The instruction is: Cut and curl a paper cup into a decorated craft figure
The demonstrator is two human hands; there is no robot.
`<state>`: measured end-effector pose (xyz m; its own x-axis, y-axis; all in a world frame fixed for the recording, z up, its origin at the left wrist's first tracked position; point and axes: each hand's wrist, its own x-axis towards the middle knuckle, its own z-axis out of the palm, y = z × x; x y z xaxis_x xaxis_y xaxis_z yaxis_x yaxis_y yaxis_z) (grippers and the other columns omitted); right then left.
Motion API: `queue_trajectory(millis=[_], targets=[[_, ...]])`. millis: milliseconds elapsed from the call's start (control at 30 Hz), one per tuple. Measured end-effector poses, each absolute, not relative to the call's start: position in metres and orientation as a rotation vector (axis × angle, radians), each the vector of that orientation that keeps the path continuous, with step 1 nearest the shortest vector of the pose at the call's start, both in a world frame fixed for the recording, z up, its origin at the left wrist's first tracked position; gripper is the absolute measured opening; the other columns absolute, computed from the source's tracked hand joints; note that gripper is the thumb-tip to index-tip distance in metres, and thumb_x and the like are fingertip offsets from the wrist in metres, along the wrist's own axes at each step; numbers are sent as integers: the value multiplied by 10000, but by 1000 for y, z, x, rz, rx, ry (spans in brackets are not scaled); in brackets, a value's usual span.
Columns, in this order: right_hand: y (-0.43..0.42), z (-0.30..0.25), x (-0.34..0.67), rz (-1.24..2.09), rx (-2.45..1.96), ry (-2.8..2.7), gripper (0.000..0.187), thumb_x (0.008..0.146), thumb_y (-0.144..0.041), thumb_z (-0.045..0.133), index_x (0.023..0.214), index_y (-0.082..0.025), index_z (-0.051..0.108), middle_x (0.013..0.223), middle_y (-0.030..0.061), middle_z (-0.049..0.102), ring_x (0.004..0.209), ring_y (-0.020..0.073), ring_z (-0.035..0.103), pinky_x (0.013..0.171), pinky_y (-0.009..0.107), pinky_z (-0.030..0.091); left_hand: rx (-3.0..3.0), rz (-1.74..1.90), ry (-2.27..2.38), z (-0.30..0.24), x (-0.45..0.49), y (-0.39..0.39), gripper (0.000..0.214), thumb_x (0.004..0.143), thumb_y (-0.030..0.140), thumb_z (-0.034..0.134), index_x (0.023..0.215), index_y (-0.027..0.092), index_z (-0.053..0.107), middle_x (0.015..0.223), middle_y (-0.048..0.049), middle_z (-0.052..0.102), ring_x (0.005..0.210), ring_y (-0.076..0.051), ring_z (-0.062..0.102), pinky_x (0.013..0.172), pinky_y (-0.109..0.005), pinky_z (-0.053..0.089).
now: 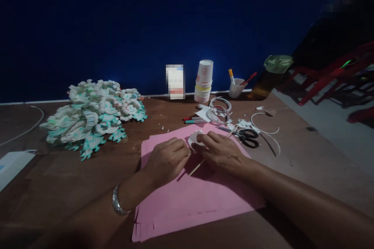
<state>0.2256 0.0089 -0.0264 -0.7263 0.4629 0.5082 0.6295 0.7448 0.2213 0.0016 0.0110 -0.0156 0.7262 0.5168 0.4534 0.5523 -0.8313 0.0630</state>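
The brown table [73,171] fills most of what I see, running back to a dark blue wall [117,27]. Across its middle lies a stack of pink paper sheets [193,198], fanned a little at the edges. To my left sits a big heap of white and teal paper cutouts [93,118], well apart from the sheets. A white sheet [13,163] pokes in at the far left edge.

My left hand [166,159] rests on the pink sheets, fingers curled in narrow, its fingertips meeting a small white paper piece [195,139]. My right hand [220,151] lies just beside it, thumb and forefinger pinching that same white piece from the other side. The piece sits on the far part of the pink stack, between my two hands. A thin wooden stick [196,167] slants out from under my right hand. A silver bracelet [118,201] circles my left wrist.

Near the wall stands a stack of paper cups [203,81], with a single cup holding pens [236,87] beside it. Black scissors [248,138] lie just right of my right hand, and coloured markers [194,120] lie beyond the pink sheets, near some white paper rings [220,109].
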Motion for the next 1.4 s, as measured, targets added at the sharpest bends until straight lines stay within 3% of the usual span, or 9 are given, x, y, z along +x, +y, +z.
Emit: queue_trajectory(millis=[100, 267, 400, 600, 833, 1033, 1100, 1267, 1400], targets=[[11, -31, 227, -451, -819, -2517, 118, 938, -130, 580, 955, -161, 693, 1000, 99, 644, 791, 205, 484, 589, 314, 388, -2877, -784, -913, -15, 2, 11, 157, 966, 164, 531, 862, 175, 648, 838, -26, 653, 778, -163, 581, 700, -297, 453], [13, -37, 234, -139, -923, -2422, 192, 927, -145, 606, 1066, -218, 716, 1029, 76, 658, 852, 196, 552, 661, 299, 432, -2915, -842, -1019, -16, 0, 13, 171, 980, 187, 526, 973, 181, 697, 871, -35, 679, 815, -167, 614, 700, -298, 466], [17, -42, 236, -30, -962, -2328, 171, 956, -203, 601, 1033, -263, 742, 1023, 52, 676, 880, 180, 602, 669, 276, 434, -2984, -987, -1215, -18, -1, 15, 155, 954, 163, 562, 923, 193, 710, 879, -27, 696, 829, -150, 638, 727, -275, 492], [22, -44, 238, 191, -999, -2195, 152, 946, -235, 619, 932, -239, 770, 977, 48, 686, 844, 159, 644, 679, 256, 460, -2911, -814, -1068, -21, -3, 16, 172, 970, 190, 541, 972, 191, 714, 857, -36, 687, 820, -172, 622, 709, -294, 474], [21, -40, 238, 280, -1028, -2158, 160, 905, -183, 623, 972, -227, 761, 984, 60, 685, 856, 173, 651, 699, 263, 486, -2789, -724, -864, -16, -1, 11, 162, 964, 170, 540, 879, 170, 678, 784, -29, 650, 733, -164, 581, 630, -296, 417], [16, -48, 227, 90, -1091, -2241, 148, 861, -133, 623, 919, -209, 736, 1006, 80, 685, 901, 214, 628, 696, 290, 468, -2685, -618, -540, -13, 3, 0, 154, 934, 86, 541, 1030, 134, 652, 801, -25, 646, 693, -175, 524, 578, -338, 368], [13, -46, 225, 93, -1106, -2252, 153, 853, -156, 642, 969, -216, 723, 1027, 81, 668, 900, 218, 624, 691, 296, 468, -2757, -512, -521, -15, 4, -2, 148, 921, 91, 543, 1016, 128, 650, 805, -30, 634, 703, -188, 520, 584, -354, 374], [-1, -32, 232, 132, -1129, -2301, 416, 803, -176, 689, 1206, -234, 604, 1177, 100, 599, 923, 212, 615, 658, 286, 476, -2795, -497, -635, -19, 5, -2, 139, 932, 117, 531, 884, 169, 650, 770, -22, 618, 696, -186, 523, 588, -352, 372], [-10, -27, 237, 198, -1119, -2361, 344, 813, -190, 666, 1127, -194, 526, 1099, 104, 611, 888, 221, 609, 644, 302, 485, -2793, -614, -760, -21, 5, -1, 253, 953, 153, 526, 713, 186, 601, 737, -15, 617, 673, -162, 529, 581, -321, 369]])
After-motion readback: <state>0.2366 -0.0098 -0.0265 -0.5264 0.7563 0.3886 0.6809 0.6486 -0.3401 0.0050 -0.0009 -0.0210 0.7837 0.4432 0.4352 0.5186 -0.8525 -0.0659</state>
